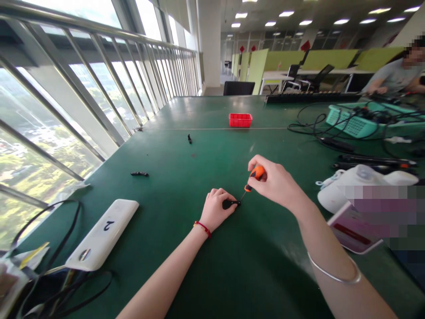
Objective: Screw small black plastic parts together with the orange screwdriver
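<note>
My right hand is closed round the orange and black handle of a screwdriver. The screwdriver is tilted, and its thin shaft runs down to the right end of a small black part. Pressed to the green table, my left hand pinches that black part between thumb and fingers. Part of the piece is hidden by the fingers, and its exact kind does not show. Two similar small black pieces lie farther off: one to the left, another toward the back.
A red tray stands near the table's far side. At right are a teal basket with tangled cables, and a white bottle. A white power bank lies at left beside black cables. Another person sits at the far right. Metal railing borders the left.
</note>
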Demonstrator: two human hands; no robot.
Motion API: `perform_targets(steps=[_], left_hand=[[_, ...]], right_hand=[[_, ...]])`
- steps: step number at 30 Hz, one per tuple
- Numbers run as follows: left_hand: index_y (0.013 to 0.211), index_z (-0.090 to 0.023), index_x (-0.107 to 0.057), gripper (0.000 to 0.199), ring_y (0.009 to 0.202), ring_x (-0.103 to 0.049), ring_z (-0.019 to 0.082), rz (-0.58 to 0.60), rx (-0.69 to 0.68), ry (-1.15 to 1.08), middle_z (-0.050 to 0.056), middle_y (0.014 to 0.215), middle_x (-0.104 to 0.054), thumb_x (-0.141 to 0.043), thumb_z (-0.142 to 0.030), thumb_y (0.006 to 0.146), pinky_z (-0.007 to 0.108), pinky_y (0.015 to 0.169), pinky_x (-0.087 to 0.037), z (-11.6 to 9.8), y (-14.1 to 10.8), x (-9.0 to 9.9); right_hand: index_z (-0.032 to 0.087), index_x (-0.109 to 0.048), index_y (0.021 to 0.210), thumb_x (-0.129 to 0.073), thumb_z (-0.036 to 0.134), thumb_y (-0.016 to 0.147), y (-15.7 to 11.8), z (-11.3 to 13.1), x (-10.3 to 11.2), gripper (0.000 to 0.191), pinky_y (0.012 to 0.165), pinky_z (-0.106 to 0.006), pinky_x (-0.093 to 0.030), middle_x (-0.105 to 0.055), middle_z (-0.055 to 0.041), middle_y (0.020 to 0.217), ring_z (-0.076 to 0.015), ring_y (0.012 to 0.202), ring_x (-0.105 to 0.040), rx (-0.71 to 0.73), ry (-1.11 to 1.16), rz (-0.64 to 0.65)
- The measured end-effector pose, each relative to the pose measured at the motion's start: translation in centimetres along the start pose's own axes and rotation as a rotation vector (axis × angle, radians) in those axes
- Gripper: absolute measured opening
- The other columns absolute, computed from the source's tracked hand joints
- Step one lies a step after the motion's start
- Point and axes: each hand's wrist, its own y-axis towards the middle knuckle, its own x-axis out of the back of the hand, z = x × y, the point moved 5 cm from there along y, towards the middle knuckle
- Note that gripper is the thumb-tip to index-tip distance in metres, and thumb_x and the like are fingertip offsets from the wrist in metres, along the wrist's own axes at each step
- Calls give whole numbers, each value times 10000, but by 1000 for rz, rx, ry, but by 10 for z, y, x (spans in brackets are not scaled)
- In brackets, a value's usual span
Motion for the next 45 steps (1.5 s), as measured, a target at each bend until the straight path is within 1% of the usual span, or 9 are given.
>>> perform_targets(steps=[4,8,15,20,25,31,34,40,45], left_hand=[[809,-244,-676,94,892,-493,202,3,2,3,11,861,-610,-611,-270,747,358,829,-390,1,1,-1],[816,-246,-674,95,891,-490,202,3,-1,4,10,857,-607,-613,-265,746,354,827,-390,1,1,-1],[815,-236,-671,92,892,-493,203,1,-4,5,12,860,-611,-620,-265,744,352,827,-393,0,1,-1],[814,-237,-672,89,888,-493,200,2,-9,8,10,858,-610,-618,-258,746,351,827,-391,0,1,-2],[819,-237,-672,94,893,-491,201,-1,-10,12,10,858,-609,-616,-268,751,353,831,-389,1,1,-2],[819,-238,-671,93,888,-495,201,-3,-18,13,14,864,-610,-614,-270,753,353,823,-395,1,0,-3],[814,-239,-670,89,893,-495,203,-4,-18,14,14,861,-611,-612,-271,755,353,820,-397,1,1,-3],[820,-242,-670,92,894,-495,203,-8,-17,14,13,861,-609,-614,-274,755,357,825,-396,1,1,-2],[819,-243,-670,91,888,-495,201,-6,-17,13,12,855,-609,-611,-273,755,356,820,-398,1,0,-2]], right_hand=[[205,-555,633,-356,460,848,-2,0,1,388,473,-221,-259,-513,15,505,-117,486,-458,-38,-23,-31],[226,-580,819,-452,321,771,-3,-1,6,166,492,-218,-277,-528,37,544,-117,492,-462,-41,-43,-18],[227,-602,719,-324,436,854,-7,-5,10,373,478,-228,-271,-554,10,543,-136,499,-481,-74,-114,67],[239,-543,933,-486,333,755,-8,-5,10,209,496,-217,-292,-559,48,587,-117,491,-482,-22,-90,56],[223,-598,712,-324,458,858,-9,-6,9,389,481,-230,-285,-566,13,557,-131,506,-491,-61,-101,104],[236,-586,826,-467,334,774,-11,-6,13,162,494,-223,-292,-594,32,611,-127,516,-504,-70,-146,115],[224,-592,687,-355,433,847,-13,-8,14,354,506,-233,-301,-596,5,600,-144,545,-529,-82,-146,135],[239,-540,950,-485,352,762,-13,-10,14,227,489,-222,-304,-590,32,629,-134,518,-516,-80,-150,79],[222,-589,713,-337,473,854,-14,-7,14,383,493,-237,-308,-574,10,554,-143,510,-520,-105,-123,95]])
